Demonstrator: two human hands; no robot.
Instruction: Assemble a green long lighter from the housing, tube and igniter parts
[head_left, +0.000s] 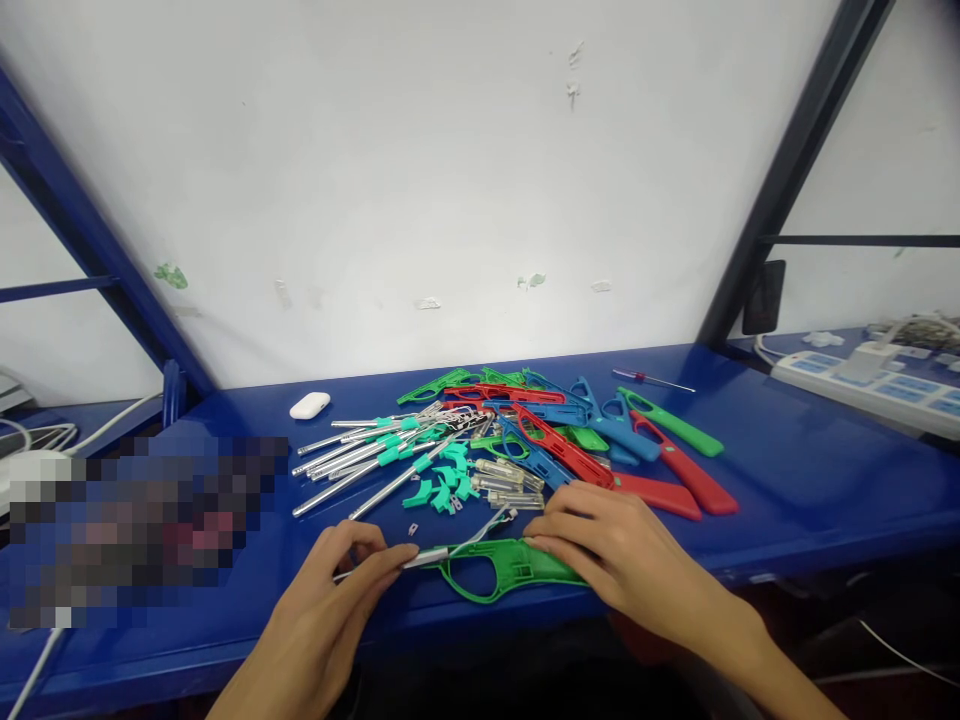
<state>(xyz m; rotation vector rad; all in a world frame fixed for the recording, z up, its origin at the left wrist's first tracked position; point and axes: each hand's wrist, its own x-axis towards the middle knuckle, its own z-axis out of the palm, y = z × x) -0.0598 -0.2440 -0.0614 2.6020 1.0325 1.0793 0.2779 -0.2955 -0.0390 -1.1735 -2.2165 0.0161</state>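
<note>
- A green plastic handle shell (501,568) is laid flat at the near edge of the blue surface (810,480), at about 6 o'clock in the view; a thin metal tube (409,560) is joined to its left end.
- The left hand (341,590) is pinched on the metal tube, thumb and fingertips closed around it; the right hand (615,550) is pressed flat on the rear part of the green shell, fingers spread narrowly.
- A bent wire part (491,522) is seen rising from the shell toward 12 o'clock, between the two hands.
- Beyond the hands, at 12 o'clock, a row of metal tubes with teal collars (367,455) is fanned out; loose teal clips (448,485) lie just beside them; small clear-and-metal cylinders (506,480) lie to the right of the clips.
- A heap of red, blue and green handle shells (570,425) is piled at 1 o'clock, touching one another.
- A small screwdriver (652,380) lies behind the heap; a white earbud case (310,405) is set at 11 o'clock.
- A white power strip (870,385) is placed at 2 o'clock, well apart; a blurred patch is seen at 9 o'clock.
</note>
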